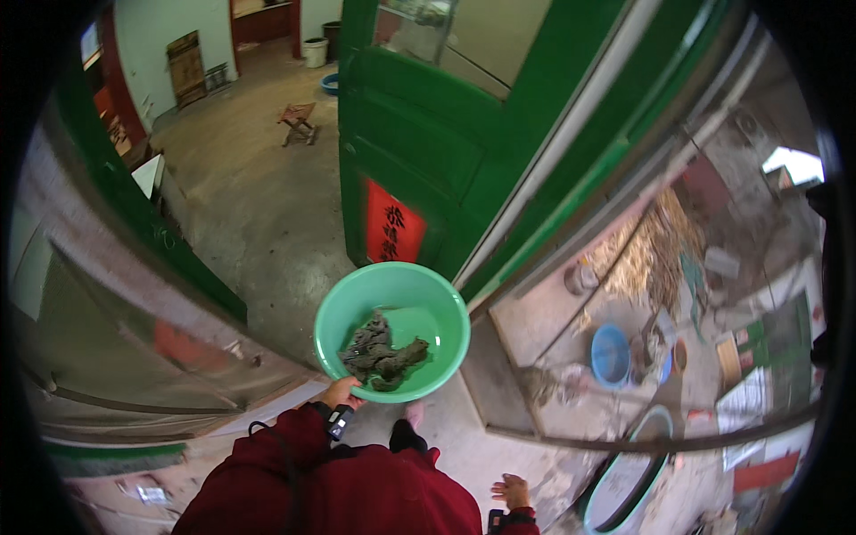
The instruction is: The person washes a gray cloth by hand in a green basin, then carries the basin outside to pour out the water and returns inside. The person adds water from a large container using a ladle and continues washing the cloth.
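My left hand grips the near-left rim of a light green plastic basin. Inside the basin lies a crumpled, dark grey-brown mass that looks like wet cloth; a shiny patch beside it may be water. The basin is held out in front of my body, before an open doorway. Low at my right side, my right hand hangs with its fingers apart and nothing in it. A foot shows just below the basin.
A green door bearing a red paper with writing stands ajar ahead. Screen door frames flank me. Indoors are a folding stool and a white bucket. Outside at right are a blue bucket, a long tub and straw.
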{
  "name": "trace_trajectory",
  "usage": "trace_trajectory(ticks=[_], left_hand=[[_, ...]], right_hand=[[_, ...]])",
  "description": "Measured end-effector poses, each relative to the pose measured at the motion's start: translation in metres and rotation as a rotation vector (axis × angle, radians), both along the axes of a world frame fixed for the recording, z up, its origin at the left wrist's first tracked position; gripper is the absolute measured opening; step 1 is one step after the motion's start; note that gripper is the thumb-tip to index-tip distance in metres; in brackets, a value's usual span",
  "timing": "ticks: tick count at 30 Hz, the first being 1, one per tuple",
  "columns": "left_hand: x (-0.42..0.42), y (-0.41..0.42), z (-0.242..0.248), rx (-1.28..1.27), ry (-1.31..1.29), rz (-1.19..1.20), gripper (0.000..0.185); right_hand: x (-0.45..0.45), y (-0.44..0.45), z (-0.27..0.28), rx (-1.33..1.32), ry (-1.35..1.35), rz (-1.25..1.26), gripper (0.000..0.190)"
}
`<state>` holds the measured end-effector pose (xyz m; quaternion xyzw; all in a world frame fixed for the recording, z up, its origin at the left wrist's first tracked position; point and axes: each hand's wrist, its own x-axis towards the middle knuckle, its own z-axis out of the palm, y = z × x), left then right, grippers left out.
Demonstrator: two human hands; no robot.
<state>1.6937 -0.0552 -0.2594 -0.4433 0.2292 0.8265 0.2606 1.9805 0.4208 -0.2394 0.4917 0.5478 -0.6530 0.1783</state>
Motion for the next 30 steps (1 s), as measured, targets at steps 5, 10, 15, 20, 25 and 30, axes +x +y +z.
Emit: trace_trajectory(ticks=[5, 10, 15, 20, 25, 30], left_hand=[[-0.054, 0.001, -0.005, -0.191, 0.004, 0.181, 0.014], [-0.110, -0.015, -0.020, -0.215, 0.012, 0.386, 0.021], [-0.171, -0.053, -0.048, -0.388, -0.106, 0.496, 0.016], [-0.194, -0.089, -0.053, -0.158, -0.110, 0.695, 0.023], [-0.219, -0.117, -0.025, -0.099, -0.100, 0.766, 0.016], [-0.252, -0.130, 0.019, -0.082, -0.095, 1.051, 0.017]], right_hand=[[-0.210, 0.009, 0.003, 0.050, 0.105, 0.570, 0.044], [-0.431, -0.071, 0.025, 0.456, 0.603, 1.354, 0.044], [-0.564, -0.222, 0.048, 0.206, 0.743, 1.437, 0.047], [-0.640, -0.300, 0.060, 0.240, 0.723, 1.530, 0.054], [-0.704, -0.355, 0.051, 0.237, 0.762, 1.522, 0.053], [-0.767, -0.429, 0.050, 0.311, 0.785, 1.492, 0.058]])
